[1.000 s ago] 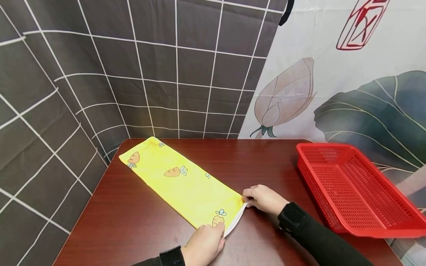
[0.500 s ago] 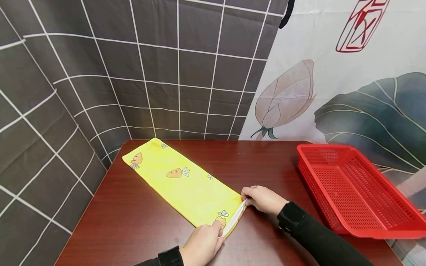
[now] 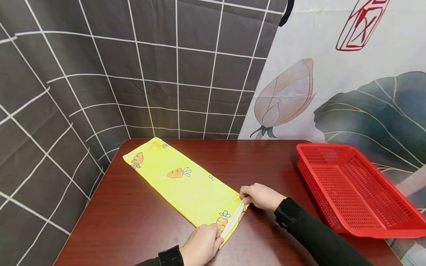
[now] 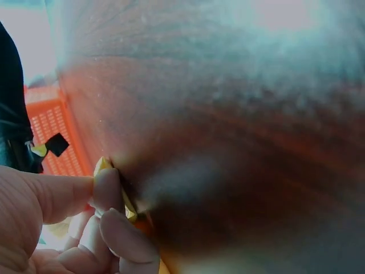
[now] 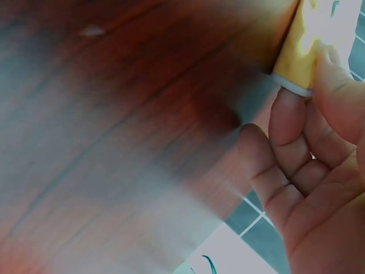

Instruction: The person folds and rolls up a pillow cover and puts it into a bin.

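The yellow cloth (image 3: 186, 183) slants across the desk (image 3: 133, 218) from ten o'clock to near the middle; it should handle light, soft and floppy, hard to damage, best taken by the corners of its open near end; the left hand (image 3: 201, 243) has its fingers clamped on one corner; the right hand (image 3: 261, 195) pinches the other; at three o'clock a red basket (image 3: 315, 188) could hinder a rightward swing.

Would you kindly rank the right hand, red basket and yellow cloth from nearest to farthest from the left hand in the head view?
1. Yellow cloth: held by the left hand.
2. Right hand: right of it, also holding the cloth.
3. Red basket: farther right.
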The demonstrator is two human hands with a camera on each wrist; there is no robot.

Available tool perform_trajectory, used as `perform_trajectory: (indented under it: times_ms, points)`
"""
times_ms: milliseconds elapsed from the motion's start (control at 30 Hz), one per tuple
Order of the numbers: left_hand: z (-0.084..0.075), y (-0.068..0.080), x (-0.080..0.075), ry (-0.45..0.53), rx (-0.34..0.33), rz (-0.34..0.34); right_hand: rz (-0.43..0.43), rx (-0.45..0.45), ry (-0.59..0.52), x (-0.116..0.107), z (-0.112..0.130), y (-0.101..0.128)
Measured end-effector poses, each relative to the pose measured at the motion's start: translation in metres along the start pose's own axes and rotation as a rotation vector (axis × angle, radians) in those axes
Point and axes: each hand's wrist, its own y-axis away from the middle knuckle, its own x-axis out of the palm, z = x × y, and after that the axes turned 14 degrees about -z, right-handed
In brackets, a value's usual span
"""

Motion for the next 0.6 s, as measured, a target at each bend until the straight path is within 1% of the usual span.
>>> perform_trajectory:
  times_ms: [167,300,400,533,600]
  points:
    - [0.019,0.0,0.02,0.035,-0.002,0.001,0.021,0.005,-0.033,-0.002,0.0,-0.004]
    - [0.02,-0.001,0.02,0.032,0.014,0.005,0.031,-0.009,-0.041,-0.003,0.002,-0.005]
    - [0.017,-0.002,0.016,0.023,0.013,0.021,0.033,-0.013,-0.034,-0.003,0.004,-0.005]
    - [0.012,-0.003,0.009,0.004,-0.003,0.043,0.027,-0.003,-0.007,-0.003,0.005,-0.006]
    - [0.013,-0.004,0.011,-0.006,-0.008,0.056,0.027,0.024,0.007,-0.003,0.006,-0.007]
